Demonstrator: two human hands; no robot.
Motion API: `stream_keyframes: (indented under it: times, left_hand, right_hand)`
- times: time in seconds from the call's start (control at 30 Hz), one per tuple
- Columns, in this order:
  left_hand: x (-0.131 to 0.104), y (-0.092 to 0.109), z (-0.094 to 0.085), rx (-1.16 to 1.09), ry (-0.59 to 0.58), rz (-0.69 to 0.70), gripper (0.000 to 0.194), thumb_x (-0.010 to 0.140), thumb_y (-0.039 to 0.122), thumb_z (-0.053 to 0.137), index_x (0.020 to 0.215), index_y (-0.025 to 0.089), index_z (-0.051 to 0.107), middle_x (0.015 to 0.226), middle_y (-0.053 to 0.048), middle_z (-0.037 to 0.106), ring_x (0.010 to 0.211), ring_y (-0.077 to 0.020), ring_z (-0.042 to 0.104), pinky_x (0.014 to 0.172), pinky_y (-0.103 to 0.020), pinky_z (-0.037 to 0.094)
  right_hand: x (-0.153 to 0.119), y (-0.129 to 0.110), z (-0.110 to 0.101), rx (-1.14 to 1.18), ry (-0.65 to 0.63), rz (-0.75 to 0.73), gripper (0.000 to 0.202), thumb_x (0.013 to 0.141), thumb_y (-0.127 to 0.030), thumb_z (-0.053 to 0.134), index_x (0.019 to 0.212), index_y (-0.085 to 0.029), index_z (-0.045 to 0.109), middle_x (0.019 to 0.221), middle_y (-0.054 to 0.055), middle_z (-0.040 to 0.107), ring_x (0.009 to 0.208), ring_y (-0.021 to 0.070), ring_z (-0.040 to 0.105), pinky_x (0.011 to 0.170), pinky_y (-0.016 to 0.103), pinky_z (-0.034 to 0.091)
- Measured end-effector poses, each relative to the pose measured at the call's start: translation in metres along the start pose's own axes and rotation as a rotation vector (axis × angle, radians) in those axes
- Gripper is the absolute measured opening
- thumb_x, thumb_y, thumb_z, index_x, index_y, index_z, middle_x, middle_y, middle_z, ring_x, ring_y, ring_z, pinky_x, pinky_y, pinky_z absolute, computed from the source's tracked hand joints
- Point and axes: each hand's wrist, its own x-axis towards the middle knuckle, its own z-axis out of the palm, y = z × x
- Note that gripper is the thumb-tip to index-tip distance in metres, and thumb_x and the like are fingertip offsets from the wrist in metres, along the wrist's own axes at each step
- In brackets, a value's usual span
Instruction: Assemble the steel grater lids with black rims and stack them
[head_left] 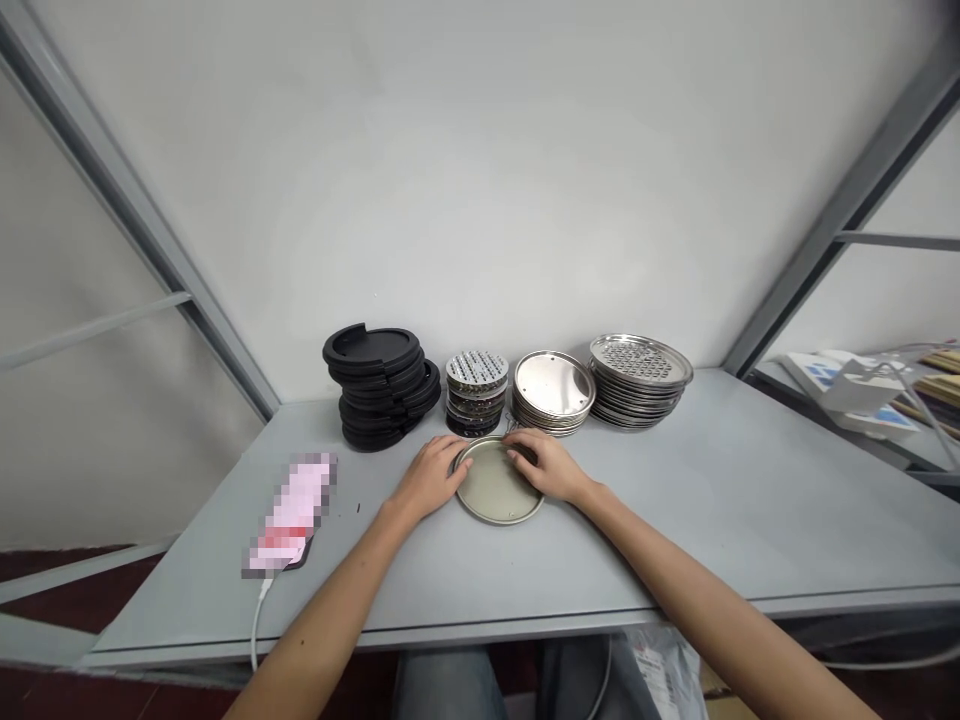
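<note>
A shallow round metal plate (500, 488) with a raised rim lies on the grey table in front of me. My left hand (431, 478) grips its left edge, thumb over the rim and fingers curled around the outside. On the opposite edge, my right hand (547, 465) holds the rim the same way. Just behind the plate are a stack of small perforated metal discs (477, 370) and a stack of shiny rimmed metal plates (553, 384). A few thin wires show by the right fingertips, partly covered.
A stack of black round rings or bases (373, 352) stands at the back left. Larger perforated metal plates (640, 362) are piled at the back right. A phone (292, 512) with a white cable (259, 610) lies left. The table's front edge (420, 635) is near me.
</note>
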Motion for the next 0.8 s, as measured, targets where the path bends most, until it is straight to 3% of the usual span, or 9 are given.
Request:
stream_keyframes:
  times: [0.07,0.2,0.27,0.4,0.53,0.67,0.8]
  left_hand:
    - [-0.003,0.004,0.001,-0.015,-0.049,0.008,0.046,0.090,0.042,0.056,0.130,0.019,0.055,0.129,-0.011,0.059,0.121,-0.0271,0.052,0.105,-0.044,0.041]
    - [-0.007,0.006,0.004,-0.005,-0.194,0.029,0.101,0.068,0.064,0.072,0.148,0.017,0.033,0.152,-0.019,0.035,0.141,-0.0362,0.031,0.114,-0.052,0.028]
    - [-0.009,0.003,0.004,-0.002,-0.239,0.041,0.112,0.063,0.068,0.073,0.151,0.017,0.027,0.156,-0.020,0.027,0.144,-0.0369,0.024,0.116,-0.053,0.023]
    - [-0.010,-0.007,-0.004,0.000,-0.259,0.015,0.115,0.061,0.069,0.075,0.151,0.019,0.025,0.156,-0.019,0.028,0.145,-0.0378,0.021,0.117,-0.056,0.018]
    - [-0.014,-0.015,-0.014,-0.001,-0.239,-0.023,0.112,0.060,0.065,0.077,0.150,0.021,0.029,0.154,-0.016,0.033,0.144,-0.0395,0.024,0.116,-0.057,0.021]
    - [-0.015,-0.016,-0.019,-0.037,-0.180,-0.041,0.099,0.064,0.061,0.077,0.146,0.023,0.037,0.149,-0.015,0.041,0.137,-0.0377,0.037,0.112,-0.051,0.032]
    - [-0.014,-0.012,-0.018,-0.020,-0.205,0.020,0.106,0.057,0.066,0.078,0.145,0.023,0.037,0.146,-0.015,0.043,0.136,-0.0380,0.037,0.112,-0.050,0.030]
  right_hand:
    - [0.000,-0.001,0.001,-0.005,0.007,0.005,0.020,0.091,-0.023,0.050,0.104,-0.018,0.065,0.107,0.010,0.070,0.100,0.0226,0.063,0.091,0.041,0.050]
    - [0.000,-0.003,-0.001,-0.022,0.033,0.027,0.021,0.092,-0.023,0.048,0.103,-0.018,0.065,0.105,0.010,0.069,0.098,0.0222,0.063,0.089,0.040,0.050]
    - [0.000,-0.004,-0.004,-0.010,0.045,0.034,0.020,0.092,-0.024,0.048,0.102,-0.019,0.065,0.103,0.010,0.069,0.096,0.0220,0.064,0.088,0.040,0.051]
    - [0.000,-0.005,-0.012,0.061,0.020,0.026,0.019,0.089,-0.025,0.053,0.103,-0.019,0.064,0.104,0.009,0.069,0.093,0.0210,0.064,0.083,0.037,0.053]
    - [-0.002,-0.005,-0.020,0.164,-0.032,0.033,0.021,0.087,-0.026,0.056,0.105,-0.017,0.064,0.107,0.010,0.068,0.092,0.0199,0.065,0.076,0.032,0.056]
    - [-0.005,-0.001,-0.027,0.073,-0.088,-0.020,0.028,0.084,-0.031,0.062,0.108,-0.017,0.065,0.113,0.012,0.067,0.101,0.0239,0.064,0.089,0.041,0.053]
    - [-0.010,0.007,-0.034,-0.021,-0.142,-0.027,0.052,0.079,-0.046,0.069,0.121,-0.017,0.061,0.121,0.015,0.065,0.113,0.0297,0.060,0.098,0.049,0.047]
